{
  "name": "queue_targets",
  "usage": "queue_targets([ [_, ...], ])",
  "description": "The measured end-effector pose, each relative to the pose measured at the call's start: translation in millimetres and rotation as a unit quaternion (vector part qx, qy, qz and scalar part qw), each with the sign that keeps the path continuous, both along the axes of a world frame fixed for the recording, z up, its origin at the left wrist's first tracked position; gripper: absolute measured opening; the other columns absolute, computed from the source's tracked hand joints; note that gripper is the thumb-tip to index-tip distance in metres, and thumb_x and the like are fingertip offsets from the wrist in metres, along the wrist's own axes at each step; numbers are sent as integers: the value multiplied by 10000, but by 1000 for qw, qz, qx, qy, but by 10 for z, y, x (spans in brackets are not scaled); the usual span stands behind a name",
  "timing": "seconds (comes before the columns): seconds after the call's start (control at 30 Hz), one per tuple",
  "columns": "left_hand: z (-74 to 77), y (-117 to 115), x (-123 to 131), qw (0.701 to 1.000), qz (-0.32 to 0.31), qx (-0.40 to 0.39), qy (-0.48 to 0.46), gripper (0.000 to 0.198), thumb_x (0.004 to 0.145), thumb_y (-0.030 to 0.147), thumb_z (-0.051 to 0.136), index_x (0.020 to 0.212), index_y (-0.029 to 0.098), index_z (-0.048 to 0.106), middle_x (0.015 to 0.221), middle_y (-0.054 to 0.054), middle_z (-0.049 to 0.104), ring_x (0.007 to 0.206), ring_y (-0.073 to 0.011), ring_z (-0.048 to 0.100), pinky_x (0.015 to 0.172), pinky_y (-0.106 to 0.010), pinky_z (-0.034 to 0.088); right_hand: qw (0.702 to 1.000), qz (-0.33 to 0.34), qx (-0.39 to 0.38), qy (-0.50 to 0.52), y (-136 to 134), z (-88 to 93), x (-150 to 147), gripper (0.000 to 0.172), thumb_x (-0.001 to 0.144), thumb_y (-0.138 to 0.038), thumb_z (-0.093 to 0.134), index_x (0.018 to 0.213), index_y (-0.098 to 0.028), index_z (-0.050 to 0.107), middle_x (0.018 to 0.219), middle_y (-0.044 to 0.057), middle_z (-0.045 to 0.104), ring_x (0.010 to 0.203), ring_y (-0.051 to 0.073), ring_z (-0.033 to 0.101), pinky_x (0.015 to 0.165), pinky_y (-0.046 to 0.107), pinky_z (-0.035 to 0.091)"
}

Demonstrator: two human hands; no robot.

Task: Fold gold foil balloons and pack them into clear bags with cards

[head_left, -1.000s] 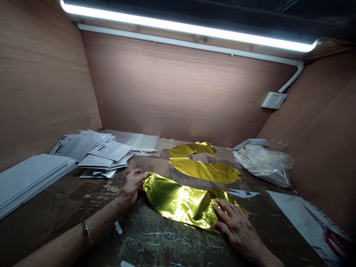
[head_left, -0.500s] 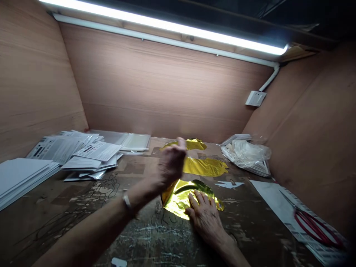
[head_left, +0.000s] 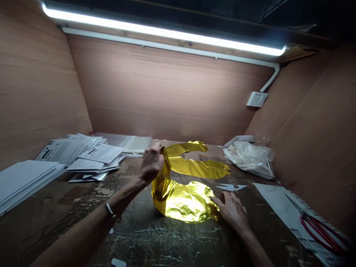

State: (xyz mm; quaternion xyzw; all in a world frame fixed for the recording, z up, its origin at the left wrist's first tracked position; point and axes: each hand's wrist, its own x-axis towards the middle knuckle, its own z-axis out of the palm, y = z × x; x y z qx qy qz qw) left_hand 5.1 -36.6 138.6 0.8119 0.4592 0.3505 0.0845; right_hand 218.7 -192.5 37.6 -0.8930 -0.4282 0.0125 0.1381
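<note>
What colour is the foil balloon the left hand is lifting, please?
Shiny gold, as the foil balloon shows best in the head view.

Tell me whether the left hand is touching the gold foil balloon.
Touching: the head view shows the left hand gripping the raised end of the gold foil balloon, lifting it off the bench.

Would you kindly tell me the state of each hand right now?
Left hand: closed, holding up the gold foil balloon.
Right hand: open, fingertips at the balloon's edge, holding nothing.

Left hand (head_left: 151, 163) pinches up a gold foil balloon (head_left: 180, 200), right hand (head_left: 230, 211) seemingly touching its edge.
</note>
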Motion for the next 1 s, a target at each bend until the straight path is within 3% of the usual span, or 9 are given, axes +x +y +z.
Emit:
queue_targets([
  [0.1,-279,225,-365,984,72,-116,-116,241,565,115,456,791,141,535,573,-6,551,610,-157,532,550,-208,362,998,-9,-4,55,75,-7,-63,411,601,-502,467,780,-141,545,843,171,580,822,329,526,649,443,368],
  [0.23,-718,376,-656,881,93,-293,-361,195,482,98,491,675,121,500,527,24,531,514,-123,516,498,-202,383,987,25,4,160,153,-25,-74,250,547,-404,550,641,-173,553,668,103,627,675,276,576,541,343,403],
  [0.33,-963,339,-751,846,116,-318,-412,156,483,93,477,637,113,464,498,29,514,471,-109,511,494,-215,408,972,64,16,224,161,-2,78,192,607,-359,490,643,-180,551,628,47,638,608,204,591,496,265,416],
  [0.43,-1090,240,-731,832,129,-315,-437,160,490,82,466,647,114,461,513,25,525,492,-111,527,504,-215,419,965,38,38,258,253,176,178,163,576,-320,507,641,-173,537,604,49,632,592,206,588,484,262,417],
  [0.53,-1068,152,-608,838,115,-302,-439,189,512,82,470,696,120,488,540,16,547,518,-117,536,485,-198,405,992,36,42,115,505,509,-58,204,489,-292,572,662,-185,553,646,71,620,660,250,567,511,295,393],
  [0.6,-973,101,-497,848,98,-290,-432,195,527,86,481,715,131,510,541,14,553,520,-115,532,471,-186,390,989,106,65,84,728,718,-415,213,493,-269,565,689,-184,562,703,87,610,674,253,553,523,306,381],
  [0.8,-587,-71,-266,886,-9,-243,-394,150,604,133,485,746,143,531,560,2,559,507,-103,516,453,-169,368,936,206,138,252,1282,900,-1364,302,509,-250,585,793,-152,546,591,31,561,475,153,522,401,250,386],
  [0.93,-425,-151,-295,853,-87,-245,-452,171,682,281,476,701,118,524,556,-9,538,486,-94,498,438,-169,364,890,248,145,354,1327,898,-1464,360,665,-451,454,857,-150,506,589,10,556,448,111,527,393,223,425],
  [1.0,-392,-173,-330,835,-128,-273,-461,243,661,339,520,741,109,518,585,-15,545,502,-98,503,441,-173,371,846,270,154,433,1288,897,-1448,375,700,-495,394,853,-166,491,567,-9,540,437,104,526,387,218,431],
])
